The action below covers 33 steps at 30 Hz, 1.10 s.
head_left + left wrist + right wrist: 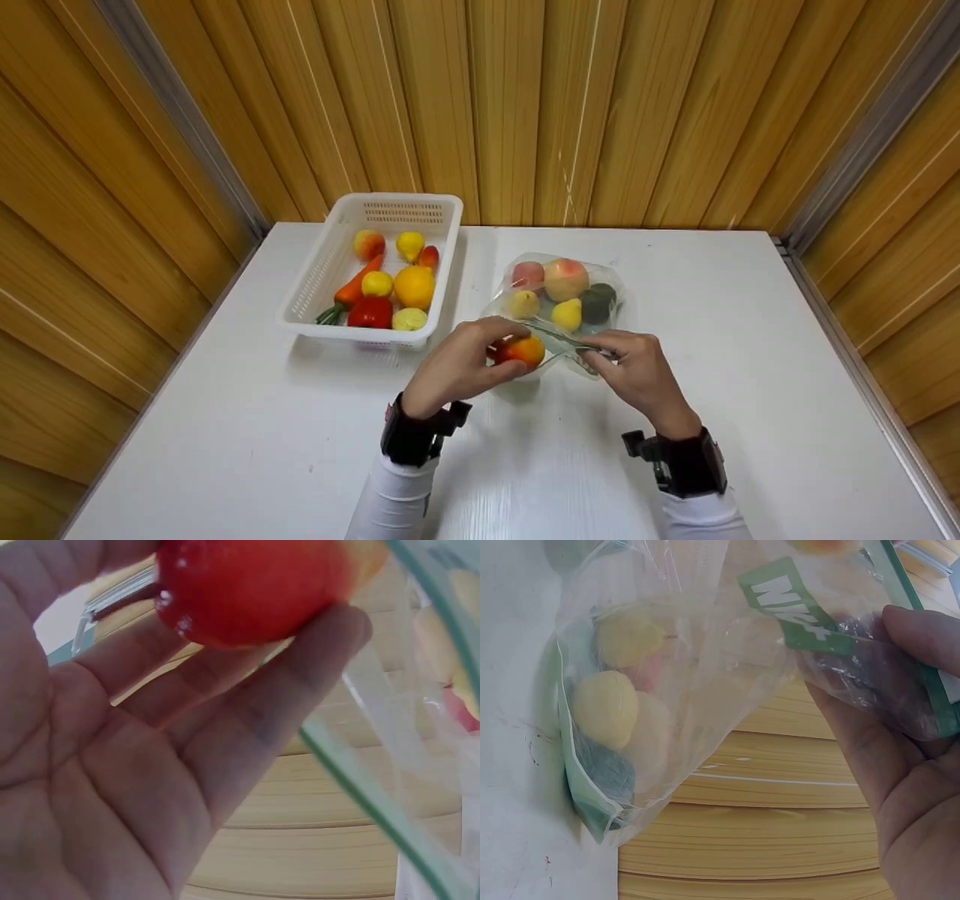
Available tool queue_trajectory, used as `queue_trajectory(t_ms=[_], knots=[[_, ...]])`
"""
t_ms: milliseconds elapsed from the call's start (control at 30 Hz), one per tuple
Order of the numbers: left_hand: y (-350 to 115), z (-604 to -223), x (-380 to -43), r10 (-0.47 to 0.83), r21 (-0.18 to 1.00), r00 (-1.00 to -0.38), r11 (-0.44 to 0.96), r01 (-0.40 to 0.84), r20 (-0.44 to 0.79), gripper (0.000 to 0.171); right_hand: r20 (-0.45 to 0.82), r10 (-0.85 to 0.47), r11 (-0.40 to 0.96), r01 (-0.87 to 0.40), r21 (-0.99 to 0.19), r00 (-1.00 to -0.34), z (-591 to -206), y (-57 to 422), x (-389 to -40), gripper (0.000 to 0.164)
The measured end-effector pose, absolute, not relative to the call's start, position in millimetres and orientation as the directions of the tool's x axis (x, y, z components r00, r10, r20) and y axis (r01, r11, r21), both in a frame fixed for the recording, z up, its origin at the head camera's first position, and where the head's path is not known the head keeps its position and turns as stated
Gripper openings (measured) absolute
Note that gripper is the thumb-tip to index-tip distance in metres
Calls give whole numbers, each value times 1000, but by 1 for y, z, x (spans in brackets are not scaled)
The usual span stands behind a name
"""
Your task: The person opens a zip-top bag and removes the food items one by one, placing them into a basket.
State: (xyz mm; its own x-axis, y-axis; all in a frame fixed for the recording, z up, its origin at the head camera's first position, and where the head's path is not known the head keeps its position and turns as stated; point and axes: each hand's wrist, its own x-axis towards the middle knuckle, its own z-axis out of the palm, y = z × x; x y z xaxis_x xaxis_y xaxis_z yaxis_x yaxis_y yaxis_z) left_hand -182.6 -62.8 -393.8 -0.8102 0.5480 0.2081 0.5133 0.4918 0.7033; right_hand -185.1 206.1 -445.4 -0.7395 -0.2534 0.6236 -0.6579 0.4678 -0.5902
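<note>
My left hand (466,361) holds a glossy red-and-yellow fruit (530,351) between thumb and fingers, at the mouth of a clear zip bag (556,344). In the left wrist view the fruit's red side (247,585) shows, and the bag's green edge runs beside the fingers. On the other side of the mouth, my right hand (637,369) pinches the bag's rim, which is spread apart. Inside the bag lie a large peach (566,280), a pinkish-red fruit (528,275), a yellow pear (567,315), another yellow fruit (523,304) and a dark green one (598,304).
A white plastic basket (301,311) stands left of the bag, holding a carrot (352,289), an orange (414,287), a red vegetable (370,313) and several other fruits. The white table (247,420) meets wood-patterned walls (506,112) at its back.
</note>
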Motion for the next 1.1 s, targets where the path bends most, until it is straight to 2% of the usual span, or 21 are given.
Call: queue_trajectory(t_ms=[167,333,600,900,1100], knots=[[-80,-388,-180,537,778,-798,366,511,272,39,631,-250,472,-661,-583,-735,-447,206,-185,22],[-90,-381,-178,441,801,-827,317,507,349,41,634,-253,463,-667,-584,-731,-447,205,-185,22],[-105,-356,-186,256,717,-861,478,508,439,43,624,-247,466,-655,-595,-742,-446,206,-185,22],[-121,-319,-209,193,578,-808,608,544,557,40,616,-252,463,-652,-601,-746,-445,208,-185,22],[-127,-301,-232,202,577,-847,653,490,491,39,613,-249,469,-647,-601,-750,-445,208,-185,22]])
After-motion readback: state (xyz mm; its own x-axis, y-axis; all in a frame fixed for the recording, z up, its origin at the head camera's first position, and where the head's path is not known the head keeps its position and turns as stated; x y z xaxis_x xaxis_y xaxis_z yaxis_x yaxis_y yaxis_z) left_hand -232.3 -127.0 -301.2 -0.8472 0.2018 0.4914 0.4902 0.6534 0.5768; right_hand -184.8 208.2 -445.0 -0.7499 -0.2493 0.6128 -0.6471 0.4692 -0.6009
